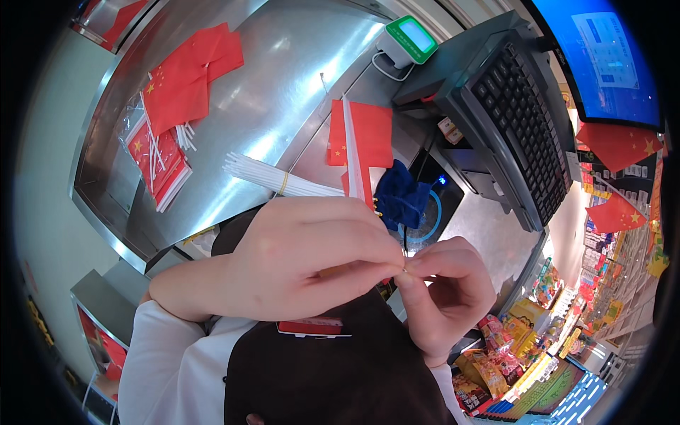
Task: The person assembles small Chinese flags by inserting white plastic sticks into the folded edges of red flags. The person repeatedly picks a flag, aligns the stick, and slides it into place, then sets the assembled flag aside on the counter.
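Observation:
My left hand [312, 258] and my right hand [448, 294] meet fingertip to fingertip in front of my dark apron. Both are closed in a pinch on something tiny and pale that is too small to name. Beyond my left hand's knuckles rises a narrow red and white strip [355, 152], its lower end hidden by the hand. Behind it lies a red flag with yellow stars [375, 131]. Left of that, a bundle of white sticks [283, 182] is held by a band on the metal counter.
More red flags [177, 88] and a clear-wrapped pack of flags [161, 161] lie at the far left of the counter [276, 64]. A dark blue cloth item [400, 195], a keyboard [520, 127], a green-framed display [411, 39] and a monitor [602, 64] stand to the right. Packaged snacks [489, 361] fill the lower right.

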